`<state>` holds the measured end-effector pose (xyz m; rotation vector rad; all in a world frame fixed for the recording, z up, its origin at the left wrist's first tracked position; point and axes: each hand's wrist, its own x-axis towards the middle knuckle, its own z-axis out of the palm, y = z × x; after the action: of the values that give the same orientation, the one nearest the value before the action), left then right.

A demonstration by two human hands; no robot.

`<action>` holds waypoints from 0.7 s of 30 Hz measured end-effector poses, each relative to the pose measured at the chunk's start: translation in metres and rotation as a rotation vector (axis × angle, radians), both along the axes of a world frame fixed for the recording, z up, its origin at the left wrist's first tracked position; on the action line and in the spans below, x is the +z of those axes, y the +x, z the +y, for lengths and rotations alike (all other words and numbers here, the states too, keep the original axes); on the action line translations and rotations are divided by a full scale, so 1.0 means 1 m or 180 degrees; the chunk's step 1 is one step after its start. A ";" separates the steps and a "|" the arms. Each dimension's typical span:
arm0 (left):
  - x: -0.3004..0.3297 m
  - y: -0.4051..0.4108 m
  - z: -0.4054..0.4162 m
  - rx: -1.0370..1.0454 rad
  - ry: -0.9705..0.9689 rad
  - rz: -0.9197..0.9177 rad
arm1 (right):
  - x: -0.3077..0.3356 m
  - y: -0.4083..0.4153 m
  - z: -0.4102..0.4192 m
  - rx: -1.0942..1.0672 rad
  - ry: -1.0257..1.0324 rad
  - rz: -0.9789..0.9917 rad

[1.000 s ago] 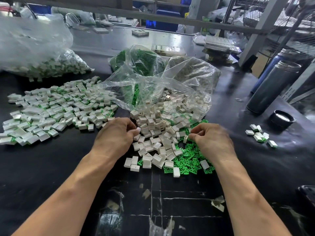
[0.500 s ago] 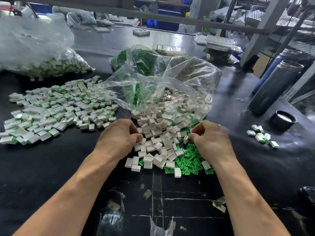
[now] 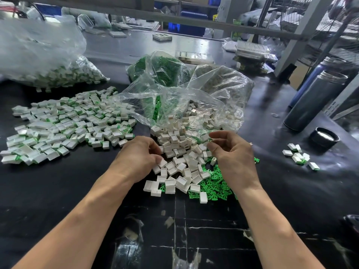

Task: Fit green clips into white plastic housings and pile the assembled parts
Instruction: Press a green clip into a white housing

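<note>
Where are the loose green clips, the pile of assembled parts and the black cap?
loose green clips [image 3: 213,184], head view, middle of the heap.
pile of assembled parts [image 3: 68,123], head view, centre.
black cap [image 3: 324,137], head view, its top.

Glossy white plastic housings [image 3: 180,167], crinkled clear bag [image 3: 194,98]

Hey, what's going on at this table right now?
A person is putting green clips into white housings at a dark table. The left hand grips a housing at the edge of the loose heap spilling from a clear bag. The right hand is raised over the clips, fingers curled; whether it holds a clip is unclear. A big pile of assembled parts lies to the left.
</note>
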<state>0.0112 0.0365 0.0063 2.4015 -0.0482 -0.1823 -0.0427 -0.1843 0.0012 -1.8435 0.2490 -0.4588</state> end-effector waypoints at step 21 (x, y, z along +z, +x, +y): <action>0.010 -0.002 0.010 -0.0591 -0.0209 0.0283 | -0.004 0.000 0.004 0.0094 0.0045 0.0070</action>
<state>0.0094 0.0467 0.0166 2.3196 -0.2330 -0.3680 -0.0431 -0.1807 -0.0026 -1.8370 0.2390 -0.4157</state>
